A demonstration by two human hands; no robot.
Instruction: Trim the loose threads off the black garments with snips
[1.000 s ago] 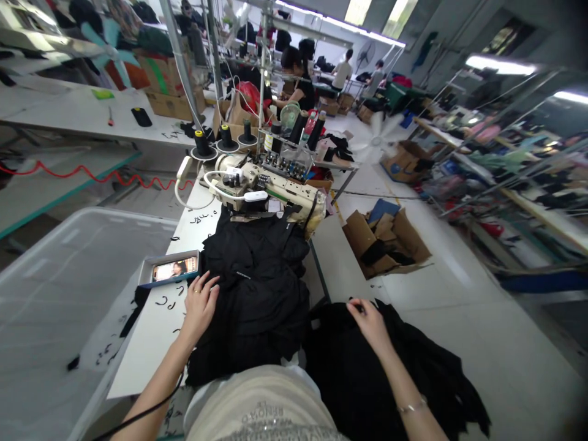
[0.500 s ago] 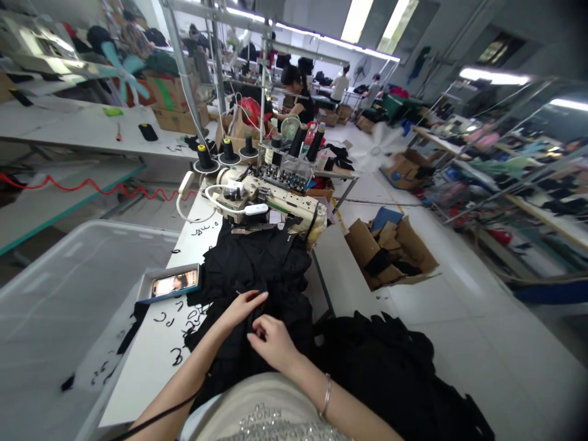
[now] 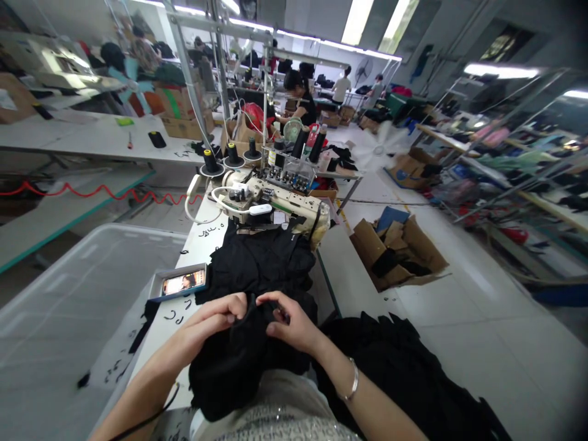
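Note:
Black cloth (image 3: 239, 361) lies over the near end of the table and is bunched up between my hands. My left hand (image 3: 215, 315) is closed, its fingers curled over a fold of this cloth. At the right of the same fold, my right hand (image 3: 291, 324) has its fingers bent, with the index fingertip against the cloth; the thumb sits lower. More black cloth (image 3: 261, 257) spreads forward to the sewing machine (image 3: 275, 202). Folds hide what lies under my fingertips.
A phone (image 3: 184, 283) rests in a shallow box on the table's left, by dark thread scraps. A translucent plastic bin (image 3: 92, 269) stands left. At right are a black garment pile (image 3: 395, 367) and an open carton (image 3: 399, 254). A co-worker (image 3: 301, 101) sits beyond.
My left hand has closed on the cloth and drawn up a fold. My right hand has moved slightly up and right to the same fold. The cloth is now bunched nearer my body.

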